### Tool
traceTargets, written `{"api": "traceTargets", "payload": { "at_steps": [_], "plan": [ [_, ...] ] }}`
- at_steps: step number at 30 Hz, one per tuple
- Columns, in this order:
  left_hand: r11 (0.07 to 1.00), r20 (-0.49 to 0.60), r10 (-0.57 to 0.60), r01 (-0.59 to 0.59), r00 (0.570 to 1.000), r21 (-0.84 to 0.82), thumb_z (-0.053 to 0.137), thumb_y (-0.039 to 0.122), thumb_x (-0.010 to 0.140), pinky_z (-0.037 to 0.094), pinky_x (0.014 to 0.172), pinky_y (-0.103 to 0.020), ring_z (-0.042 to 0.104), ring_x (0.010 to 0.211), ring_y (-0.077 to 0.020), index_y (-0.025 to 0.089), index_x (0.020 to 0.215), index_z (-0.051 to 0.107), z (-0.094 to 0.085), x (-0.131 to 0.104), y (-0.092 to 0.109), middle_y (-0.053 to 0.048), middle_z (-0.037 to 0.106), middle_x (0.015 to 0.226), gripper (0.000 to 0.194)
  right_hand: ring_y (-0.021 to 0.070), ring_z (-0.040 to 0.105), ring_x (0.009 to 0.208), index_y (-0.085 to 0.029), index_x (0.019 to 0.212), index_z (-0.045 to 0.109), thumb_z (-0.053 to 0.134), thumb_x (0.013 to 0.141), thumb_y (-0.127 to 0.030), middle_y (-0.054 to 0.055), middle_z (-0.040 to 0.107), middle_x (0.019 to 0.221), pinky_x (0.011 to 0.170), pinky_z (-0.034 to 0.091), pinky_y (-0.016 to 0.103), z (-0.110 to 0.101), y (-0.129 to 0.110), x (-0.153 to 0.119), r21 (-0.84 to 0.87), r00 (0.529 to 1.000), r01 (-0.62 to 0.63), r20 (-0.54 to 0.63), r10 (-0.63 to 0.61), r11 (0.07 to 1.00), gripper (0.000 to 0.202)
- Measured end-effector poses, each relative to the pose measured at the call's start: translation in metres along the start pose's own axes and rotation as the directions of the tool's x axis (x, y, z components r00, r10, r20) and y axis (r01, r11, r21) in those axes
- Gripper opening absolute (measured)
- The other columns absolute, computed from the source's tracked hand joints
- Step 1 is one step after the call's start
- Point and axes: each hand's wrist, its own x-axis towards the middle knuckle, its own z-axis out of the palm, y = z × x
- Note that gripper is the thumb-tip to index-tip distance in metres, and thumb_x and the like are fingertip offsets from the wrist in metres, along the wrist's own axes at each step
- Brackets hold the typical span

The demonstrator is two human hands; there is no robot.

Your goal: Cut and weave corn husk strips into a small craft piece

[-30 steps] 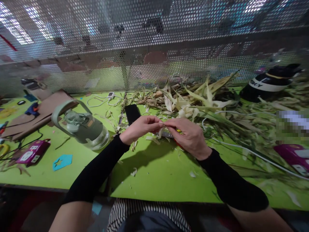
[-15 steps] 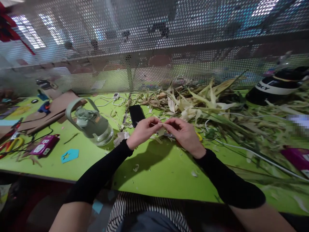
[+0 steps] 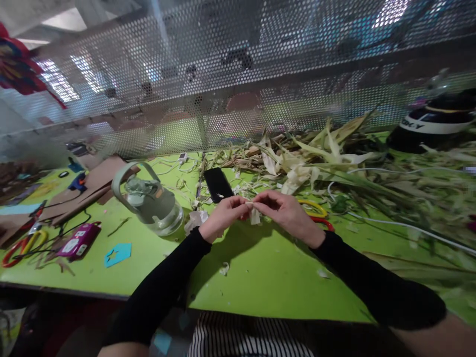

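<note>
One green bottle (image 3: 158, 206) at left, then a black phone (image 3: 215, 182) beyond the left hand (image 3: 226, 216), whose thumb and fingertips are pinched together. Pale husk-like strip (image 3: 255, 216) between the hands, above the table (image 3: 260, 282), loose end hanging. Probably light, soft, easily torn; best taken by its edges, fingertips only. Right hand (image 3: 288, 215) pinches it too, no visible gap. Further right, scissors (image 3: 318, 213), husk heap (image 3: 323, 161). Compared with half a second ago, scissor loops show far more plainly past the right hand.
</note>
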Motion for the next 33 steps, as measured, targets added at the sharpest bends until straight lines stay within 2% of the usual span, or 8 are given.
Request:
{"api": "traceTargets", "payload": {
  "at_steps": [5,10,16,22,27,30,33],
  "plan": [
    [0.994,0.069,-0.106,0.107,0.992,-0.020,0.091,0.060,0.061,0.042,0.068,-0.025,0.054,0.063,-0.0079,0.016,0.071,0.058,-0.008,-0.003,-0.004,0.003,0.060,0.067,0.056,0.0164,0.066,0.067,-0.020,0.085,0.075,0.074,0.087,-0.042,0.002,0.075,0.078,0.062,0.052,0.030,0.001,0.004,-0.001,0.046,0.993,-0.061,0.102,0.056,0.997,0.023],
    [0.980,0.036,-0.173,0.176,0.984,-0.097,0.097,0.056,0.053,0.046,0.069,-0.026,0.056,0.063,-0.0084,0.015,0.077,0.061,-0.008,-0.002,-0.007,0.004,0.062,0.070,0.059,0.0169,0.067,0.066,-0.021,0.084,0.075,0.074,0.087,-0.037,0.002,0.076,0.077,0.061,0.052,0.030,0.004,0.006,-0.004,-0.028,0.998,-0.033,0.056,0.035,0.999,0.017],
    [0.977,0.046,-0.163,0.168,0.986,-0.134,0.097,0.055,0.053,0.045,0.069,-0.026,0.056,0.061,-0.0073,0.013,0.078,0.063,-0.008,0.000,-0.013,0.003,0.064,0.070,0.059,0.0165,0.067,0.066,-0.021,0.083,0.077,0.067,0.090,-0.027,0.002,0.076,0.075,0.061,0.051,0.029,0.006,0.009,-0.004,-0.214,0.995,0.097,0.008,-0.097,0.972,0.013],
    [0.980,-0.005,-0.153,0.151,0.988,-0.130,0.096,0.054,0.056,0.046,0.070,-0.027,0.058,0.063,-0.0081,0.014,0.080,0.064,-0.007,0.000,-0.015,0.004,0.064,0.072,0.057,0.0169,0.067,0.067,-0.021,0.085,0.077,0.066,0.090,-0.026,0.003,0.077,0.078,0.061,0.051,0.030,0.006,0.007,-0.004,-0.193,0.995,0.104,0.030,-0.100,0.976,0.013],
    [0.977,0.018,-0.151,0.152,0.988,-0.146,0.098,0.057,0.049,0.045,0.069,-0.026,0.056,0.061,-0.0076,0.014,0.078,0.064,-0.007,-0.001,-0.014,0.004,0.064,0.069,0.062,0.0178,0.068,0.070,-0.022,0.084,0.076,0.065,0.090,-0.026,0.003,0.077,0.079,0.064,0.052,0.031,0.006,0.006,-0.004,-0.206,0.994,0.113,0.033,-0.108,0.972,0.013],
    [0.980,0.027,-0.139,0.141,0.990,-0.137,0.095,0.058,0.057,0.043,0.068,-0.026,0.056,0.062,-0.0079,0.014,0.078,0.063,-0.008,-0.001,-0.016,0.003,0.064,0.069,0.058,0.0191,0.069,0.073,-0.022,0.084,0.076,0.064,0.090,-0.026,0.004,0.077,0.081,0.069,0.053,0.033,0.007,0.006,-0.005,-0.239,0.992,0.123,0.040,-0.117,0.963,0.014],
    [0.992,-0.008,-0.102,0.101,0.995,-0.079,0.089,0.054,0.068,0.040,0.066,-0.026,0.053,0.060,-0.0078,0.015,0.080,0.062,-0.008,-0.001,-0.019,0.003,0.062,0.068,0.049,0.0207,0.070,0.076,-0.022,0.087,0.077,0.065,0.090,-0.030,0.005,0.078,0.085,0.071,0.053,0.035,0.007,0.008,-0.005,-0.215,0.996,0.080,0.048,-0.071,0.973,0.015]
  ]
}}
